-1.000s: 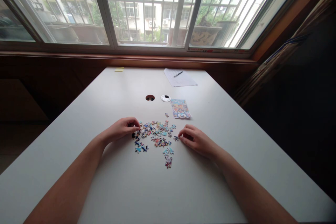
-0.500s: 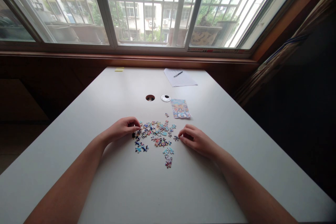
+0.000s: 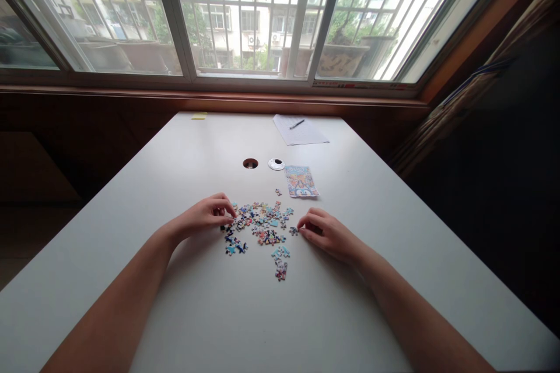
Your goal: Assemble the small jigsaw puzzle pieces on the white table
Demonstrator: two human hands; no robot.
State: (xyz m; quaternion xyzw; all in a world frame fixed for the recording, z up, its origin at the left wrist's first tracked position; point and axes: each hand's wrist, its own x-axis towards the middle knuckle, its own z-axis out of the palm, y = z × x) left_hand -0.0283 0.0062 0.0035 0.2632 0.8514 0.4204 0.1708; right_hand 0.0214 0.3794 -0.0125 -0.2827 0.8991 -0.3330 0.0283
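Observation:
Colourful jigsaw pieces (image 3: 258, 214) lie in a loose spread on the white table, a few of them joined into small clusters. At the left edge of the spread is my left hand (image 3: 214, 211), its index finger touching the pieces and its thumb held apart, with nothing visible between them. My right hand (image 3: 321, 229) rests to the right, fingers curled, thumb and fingertip closed at the edge of a dark jigsaw piece (image 3: 293, 231) on the table. Nearer to me are light-blue pieces (image 3: 280, 252) and a small reddish joined cluster (image 3: 281, 271).
A printed picture sheet (image 3: 301, 181) lies beyond the pieces. Past it are white paper (image 3: 306, 135) with a pen (image 3: 297, 124), a round cable hole (image 3: 250, 164) and its cover (image 3: 276, 164). Yellow sticky notes (image 3: 199, 116) sit at the far edge, below the window.
My left hand's fingers have parted, and the index finger has stretched out over the pieces. My right hand has stayed in place.

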